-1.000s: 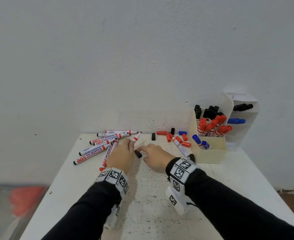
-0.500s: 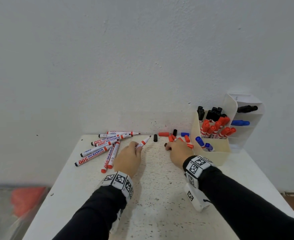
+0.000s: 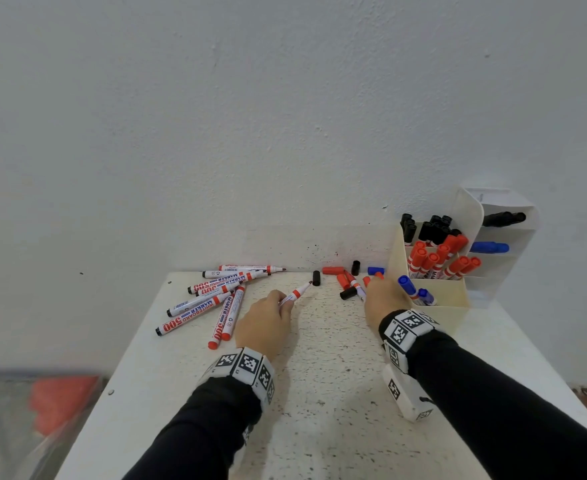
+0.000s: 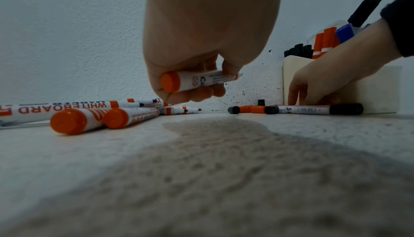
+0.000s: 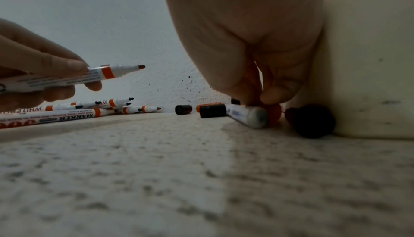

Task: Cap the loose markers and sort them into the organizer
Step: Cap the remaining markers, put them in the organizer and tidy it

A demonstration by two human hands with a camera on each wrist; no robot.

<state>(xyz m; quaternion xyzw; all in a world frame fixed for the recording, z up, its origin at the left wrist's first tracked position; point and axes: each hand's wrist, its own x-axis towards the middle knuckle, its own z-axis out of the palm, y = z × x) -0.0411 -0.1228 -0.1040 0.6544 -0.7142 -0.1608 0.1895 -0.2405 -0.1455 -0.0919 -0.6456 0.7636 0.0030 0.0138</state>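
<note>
My left hand grips an uncapped red marker just above the table, its tip pointing away and to the right. The left wrist view shows its red end sticking out of my curled fingers. My right hand reaches down among loose caps beside the cream organizer. In the right wrist view its thumb and finger pinch a red cap that lies on the table. A marker with a black cap lies right in front of that hand.
Several uncapped markers lie in a pile at the far left. Loose black, red and blue caps lie along the wall. A white shelf unit stands behind the organizer, which holds black, red and blue markers.
My right hand moved from the middle of the table to the caps beside the organizer. The left hand kept hold of the red marker and shifted slightly right.
</note>
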